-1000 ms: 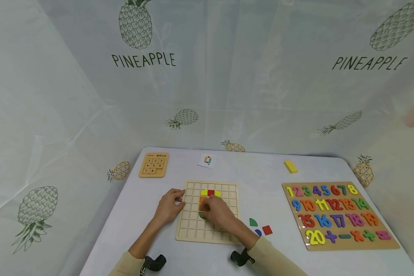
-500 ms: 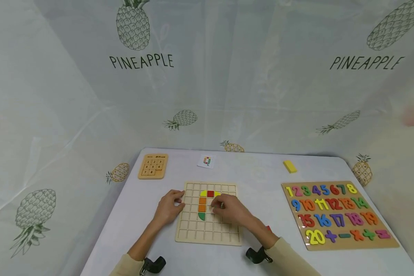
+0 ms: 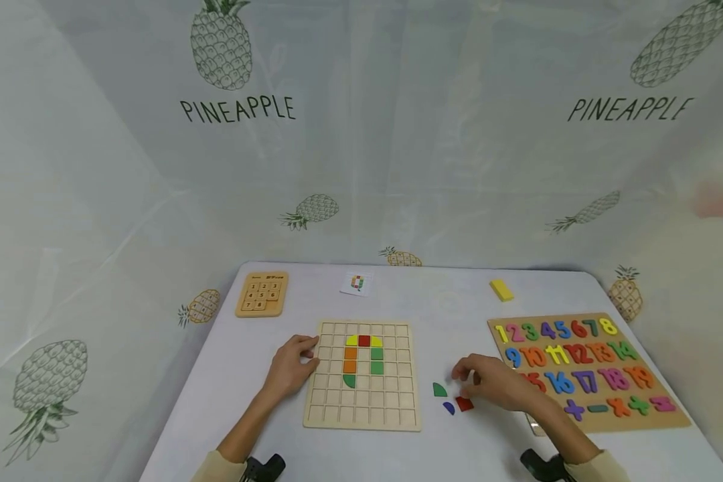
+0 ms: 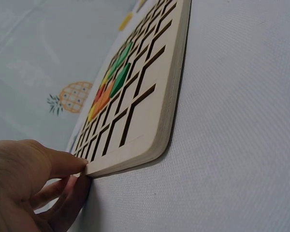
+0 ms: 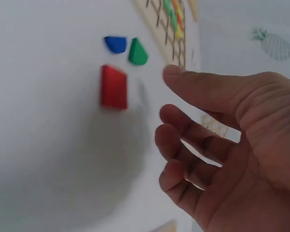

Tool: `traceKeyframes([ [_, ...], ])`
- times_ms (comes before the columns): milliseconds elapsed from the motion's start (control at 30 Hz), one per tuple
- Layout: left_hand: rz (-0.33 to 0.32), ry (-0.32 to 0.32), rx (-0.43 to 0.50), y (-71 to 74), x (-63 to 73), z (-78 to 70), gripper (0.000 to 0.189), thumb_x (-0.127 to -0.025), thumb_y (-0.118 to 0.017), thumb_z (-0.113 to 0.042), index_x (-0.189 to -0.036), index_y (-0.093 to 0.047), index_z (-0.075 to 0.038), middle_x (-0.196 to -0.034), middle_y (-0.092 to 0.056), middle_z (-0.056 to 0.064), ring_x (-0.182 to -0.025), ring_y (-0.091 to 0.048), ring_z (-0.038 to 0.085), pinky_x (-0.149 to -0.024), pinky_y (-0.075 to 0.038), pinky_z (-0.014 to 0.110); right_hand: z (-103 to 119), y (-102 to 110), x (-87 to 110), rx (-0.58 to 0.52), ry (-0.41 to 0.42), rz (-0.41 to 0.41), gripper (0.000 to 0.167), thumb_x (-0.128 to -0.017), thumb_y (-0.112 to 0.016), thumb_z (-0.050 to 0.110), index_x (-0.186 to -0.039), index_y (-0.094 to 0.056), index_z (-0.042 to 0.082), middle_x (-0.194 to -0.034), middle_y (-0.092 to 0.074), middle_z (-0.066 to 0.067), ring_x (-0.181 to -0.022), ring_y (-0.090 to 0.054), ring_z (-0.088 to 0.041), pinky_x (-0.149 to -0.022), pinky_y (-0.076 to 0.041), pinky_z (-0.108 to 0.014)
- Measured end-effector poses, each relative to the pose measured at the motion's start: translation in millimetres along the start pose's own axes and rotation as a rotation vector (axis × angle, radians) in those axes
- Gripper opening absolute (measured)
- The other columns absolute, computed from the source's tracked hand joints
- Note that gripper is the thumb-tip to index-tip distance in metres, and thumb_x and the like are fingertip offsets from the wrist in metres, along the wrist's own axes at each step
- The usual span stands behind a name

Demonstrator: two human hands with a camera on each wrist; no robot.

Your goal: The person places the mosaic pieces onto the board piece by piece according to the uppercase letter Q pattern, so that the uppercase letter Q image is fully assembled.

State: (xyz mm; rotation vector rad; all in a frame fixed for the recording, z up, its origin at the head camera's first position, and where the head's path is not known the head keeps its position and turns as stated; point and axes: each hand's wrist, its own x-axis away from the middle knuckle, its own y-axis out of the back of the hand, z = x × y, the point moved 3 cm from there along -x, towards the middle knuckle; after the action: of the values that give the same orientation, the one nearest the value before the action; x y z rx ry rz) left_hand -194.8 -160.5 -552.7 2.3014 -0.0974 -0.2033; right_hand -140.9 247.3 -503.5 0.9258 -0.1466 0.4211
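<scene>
The wooden grid board [image 3: 337, 405] lies flat mid-table. Yellow, red, orange and green pieces sit in its cells as an arch, including a green square [image 3: 377, 367] and a green quarter-round [image 3: 349, 381]. My left hand [image 3: 290, 367] rests at the board's left edge; thumb and fingertips touch its side, as the left wrist view also shows. To the board's right, my right hand [image 3: 494, 381] hovers with loosely bent fingers and holds nothing. Just beside its fingertips lie a red square [image 5: 114, 88], a green quarter-round piece [image 5: 137, 51] and a blue half-round piece [image 5: 116, 44].
A number puzzle board [image 3: 614, 418] lies at the right, partly under my right forearm. At the back stand a wooden number slide puzzle [image 3: 262, 294], a small pattern card [image 3: 357, 284] and a yellow block [image 3: 502, 290]. A pineapple-printed curtain [image 3: 397, 134] hangs behind.
My right hand has moved from over the board rightward to the loose pieces. Two green squares now show in the right column where the hand was. The left hand has stayed at the board's edge.
</scene>
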Motion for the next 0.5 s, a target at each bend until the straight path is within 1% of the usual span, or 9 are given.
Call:
traceKeyframes([
  [67,-0.003,0.003,0.001,0.7,-0.1,-0.2,0.047,-0.083,-0.079,-0.009,-0.129,-0.068,-0.002,-0.120,-0.066,0.005,-0.091,-0.065,0.011,-0.081,-0.049,0.035,-10.4,-2.1,7.7,0.020,0.004,0.028,0.025,-0.082,-0.082,0.014,-0.104,-0.071,0.019,-0.093,-0.061,0.004,-0.080,-0.052,-0.017,-0.066,-0.047,-0.026],
  [133,-0.006,0.008,0.000,1.7,-0.3,-0.6,0.047,-0.083,-0.079,-0.009,-0.128,-0.068,-0.002,-0.120,-0.066,0.005,-0.092,-0.064,0.011,-0.080,-0.049,0.035,-18.6,-6.0,12.9,0.042,0.031,0.045,0.026,-0.082,-0.083,0.016,-0.105,-0.072,0.023,-0.095,-0.060,0.005,-0.080,-0.052,-0.016,-0.066,-0.046,-0.026],
  [233,-0.004,0.012,-0.002,2.5,-0.6,-1.7,0.047,-0.084,-0.078,-0.009,-0.128,-0.068,-0.002,-0.120,-0.066,0.006,-0.092,-0.064,0.012,-0.080,-0.048,0.035,-26.3,-12.7,16.3,0.064,0.069,0.039,0.025,-0.082,-0.083,0.019,-0.102,-0.073,0.029,-0.095,-0.058,0.007,-0.080,-0.051,-0.014,-0.066,-0.046,-0.024],
  [333,0.003,0.009,-0.009,1.5,-0.6,-1.9,0.047,-0.084,-0.078,-0.009,-0.129,-0.067,-0.002,-0.121,-0.066,0.006,-0.092,-0.064,0.012,-0.080,-0.049,0.035,-29.5,-18.0,16.5,0.079,0.078,0.015,0.023,-0.082,-0.083,0.018,-0.096,-0.072,0.032,-0.096,-0.056,0.010,-0.083,-0.051,-0.013,-0.068,-0.046,-0.023],
  [500,-0.007,0.003,-0.015,-1.0,0.1,-0.9,0.046,-0.084,-0.079,-0.010,-0.128,-0.068,-0.003,-0.121,-0.066,0.006,-0.091,-0.065,0.012,-0.079,-0.049,0.034,-28.0,-21.7,14.0,0.101,0.071,-0.002,0.026,-0.080,-0.085,0.016,-0.092,-0.066,0.030,-0.094,-0.055,0.011,-0.082,-0.050,-0.011,-0.068,-0.046,-0.023],
])
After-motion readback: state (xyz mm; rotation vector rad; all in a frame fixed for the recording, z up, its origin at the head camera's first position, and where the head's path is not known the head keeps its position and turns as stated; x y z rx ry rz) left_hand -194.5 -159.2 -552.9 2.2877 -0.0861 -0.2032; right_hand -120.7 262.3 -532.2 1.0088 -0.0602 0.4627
